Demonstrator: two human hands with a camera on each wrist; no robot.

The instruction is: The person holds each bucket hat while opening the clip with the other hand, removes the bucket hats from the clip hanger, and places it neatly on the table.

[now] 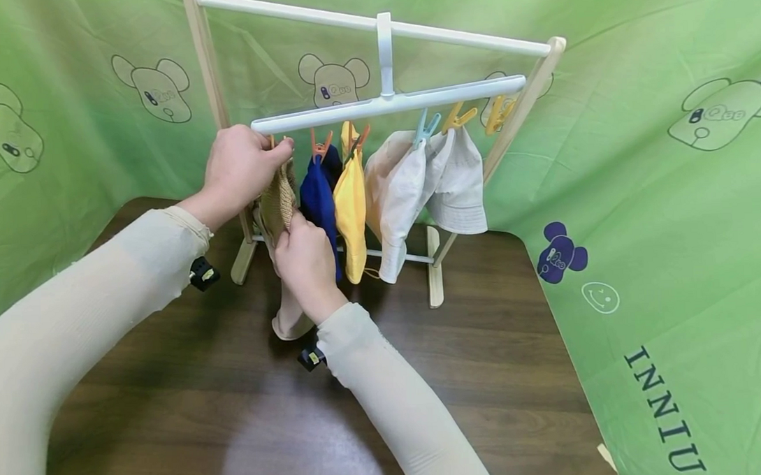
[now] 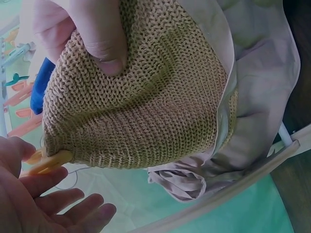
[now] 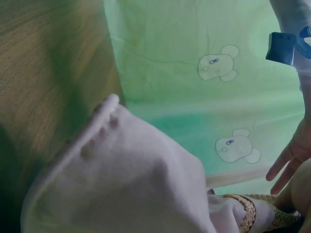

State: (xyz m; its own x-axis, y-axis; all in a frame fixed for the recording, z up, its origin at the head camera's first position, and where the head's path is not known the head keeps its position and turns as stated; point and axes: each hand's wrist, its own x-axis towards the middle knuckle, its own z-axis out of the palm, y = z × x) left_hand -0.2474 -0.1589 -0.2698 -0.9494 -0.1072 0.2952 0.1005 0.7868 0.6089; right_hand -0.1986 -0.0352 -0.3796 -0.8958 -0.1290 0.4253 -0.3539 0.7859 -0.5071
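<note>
At the left end of the white hanger bar point(image 1: 326, 115), my left hand point(image 1: 241, 162) pinches a yellow clothespin point(image 2: 53, 161) at the edge of a tan knitted hat point(image 2: 146, 111). The hat's pale cloth part point(image 3: 131, 179) hangs down toward the table. Lower on the hat, my right hand point(image 1: 307, 261) grips the knit, its thumb flat on the weave in the left wrist view. Beside it hang a navy hat point(image 1: 318, 198) from an orange clothespin point(image 1: 321, 147) and a yellow hat point(image 1: 352, 217). Whether the yellow clothespin's jaws bite the knit is hard to tell.
Farther right, white hats point(image 1: 401, 195) hang from blue and yellow clothespins, with a spare yellow clothespin point(image 1: 498, 114) at the bar's end. A wooden rack point(image 1: 521, 110) carries the hanger on a brown table point(image 1: 486, 373). Green printed cloth point(image 1: 669, 206) surrounds it.
</note>
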